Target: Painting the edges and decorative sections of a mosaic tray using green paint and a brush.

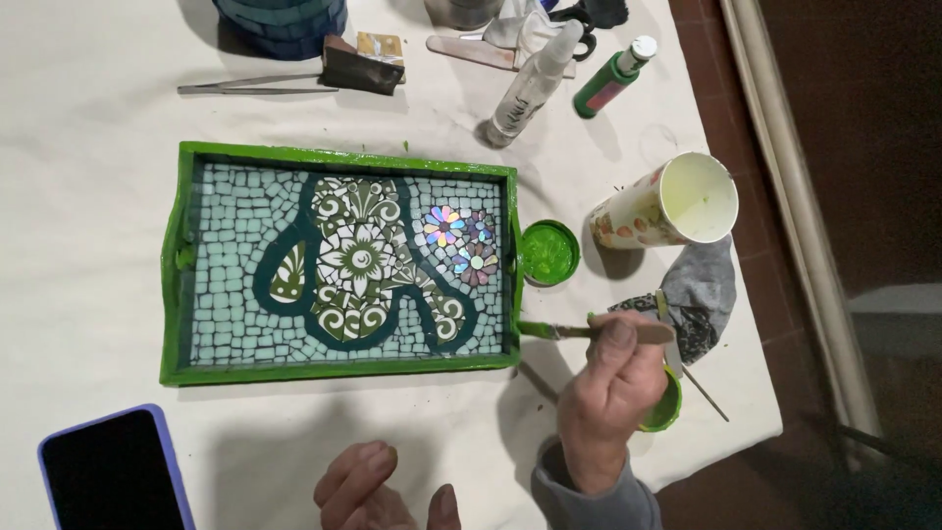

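Note:
A green-framed mosaic tray [173,294] lies on the white-covered table, with pale tiles and a dark green cactus shape inside. My right hand [610,393] grips a paintbrush [589,331]; its green-loaded tip touches the tray's right rim near the lower corner. My left hand [378,489] hovers at the bottom edge below the tray, fingers apart, holding nothing. A small lid of green paint [548,251] sits just right of the tray. A green pot [667,407] is partly hidden under my right hand.
A paper cup [667,204] lies on its side at right, beside a grey rag [699,291]. A spray bottle [530,86], green paint bottle [610,79], tweezers [250,86] and scissors [579,25] lie at the back. A phone [116,473] rests at bottom left. The table edge runs down the right.

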